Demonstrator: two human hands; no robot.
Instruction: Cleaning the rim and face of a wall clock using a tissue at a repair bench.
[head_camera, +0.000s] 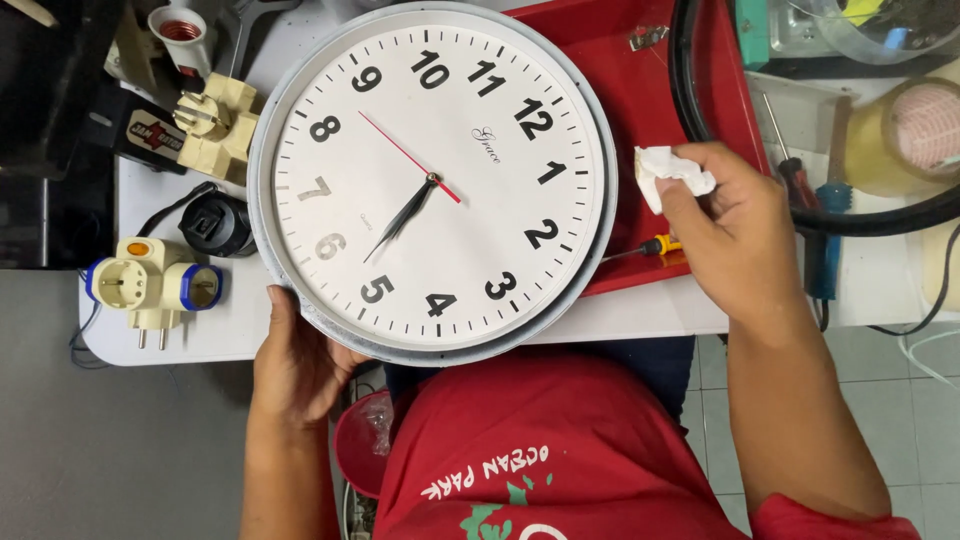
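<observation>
Under the left hand (300, 360), a round wall clock (432, 182) lies face up on the white worktable (640, 318), turned so that its twelve points away and to the right. The thumb lies over the grey rim at the clock's near-left edge while the other fingers are hidden beneath it, so the grip looks closed on the rim. Just right of the clock's edge, the right hand (735, 235) hovers with its fingertips pinched together on a crumpled white tissue wad (668, 170).

The clock is broad, flat and stiff, and probably light for its width, with a plastic rim. The face looks uncovered, so the thin black hands and the red second hand would bend or catch easily. The rim is the safe place to hold, as the left hand does, with fingers kept off the dial. The tissue is soft and weightless and needs only a pinch.

Beyond the right fingertips, a shallow red tray (625, 60) sits partly under the clock; it holds a small metal piece near its far edge, and little else shows. A yellow-handled screwdriver (655, 246) lies just below the right fingers. Left of the left thumb are cream plug adapters (150, 285), and a roll of tape (915, 135) stands further right of the right hand.
</observation>
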